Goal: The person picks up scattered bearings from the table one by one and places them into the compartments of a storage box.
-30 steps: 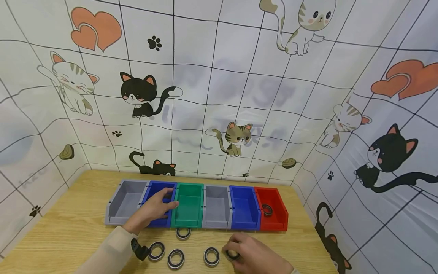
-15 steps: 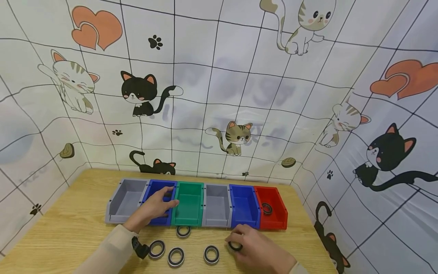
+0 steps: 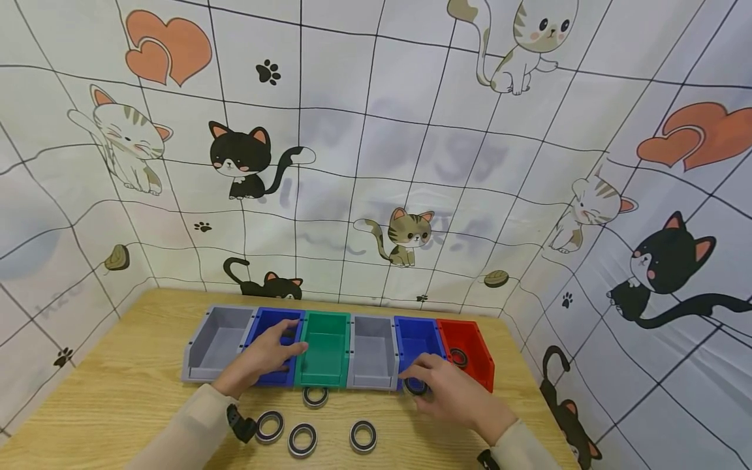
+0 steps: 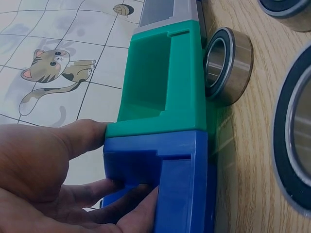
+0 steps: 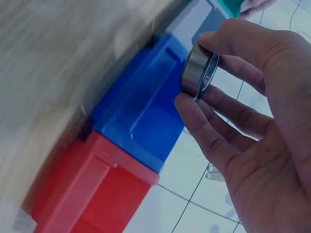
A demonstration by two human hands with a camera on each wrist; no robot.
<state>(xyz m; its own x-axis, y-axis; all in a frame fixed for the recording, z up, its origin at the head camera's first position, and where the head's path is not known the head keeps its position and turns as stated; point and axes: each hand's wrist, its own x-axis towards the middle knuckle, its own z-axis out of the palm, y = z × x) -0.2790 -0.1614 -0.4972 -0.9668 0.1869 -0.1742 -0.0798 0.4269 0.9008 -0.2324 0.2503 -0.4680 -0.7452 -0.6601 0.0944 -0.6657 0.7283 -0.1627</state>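
One bearing [image 5: 196, 70] is pinched between the thumb and fingertips of the right hand [image 3: 449, 391], at the front of the blue bin [image 3: 418, 338] next to the red bin [image 3: 480, 356], where a second bearing [image 3: 464, 358] sits. Well apart from it, the left hand [image 3: 266, 356] is loosely spread, fingers inside another blue bin [image 4: 179, 194], thumb at the edge of the green bin [image 3: 324, 352]. Four more bearings [image 3: 302, 453] lie on the wooden table [image 3: 141, 391].

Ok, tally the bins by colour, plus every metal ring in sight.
Grey bins: 2
Blue bins: 2
Green bin: 1
Red bin: 1
Rings on the table: 4
Ring in the right hand: 1
Ring in the red bin: 1
Total: 12 (6 bins, 6 rings)
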